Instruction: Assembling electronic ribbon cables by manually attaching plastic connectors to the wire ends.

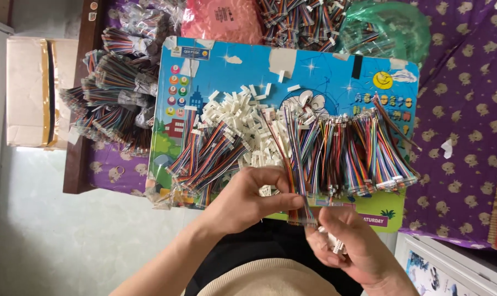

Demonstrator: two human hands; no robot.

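Your left hand point(248, 200) pinches the ribbon wire point(297, 181), right hand point(350, 246) seemingly closed on white connectors point(336, 244); a loosened grip may drop them.

Both hands, left point(248, 200) and right point(350, 241), fingers pinched together.

One head-worn camera looks steeply down from close above onto the hands point(292, 219) and a colourful board point(325, 77) on the lap.

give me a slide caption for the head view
Left hand pinches a rainbow ribbon wire while the right hand holds white connectors over a colourful board.
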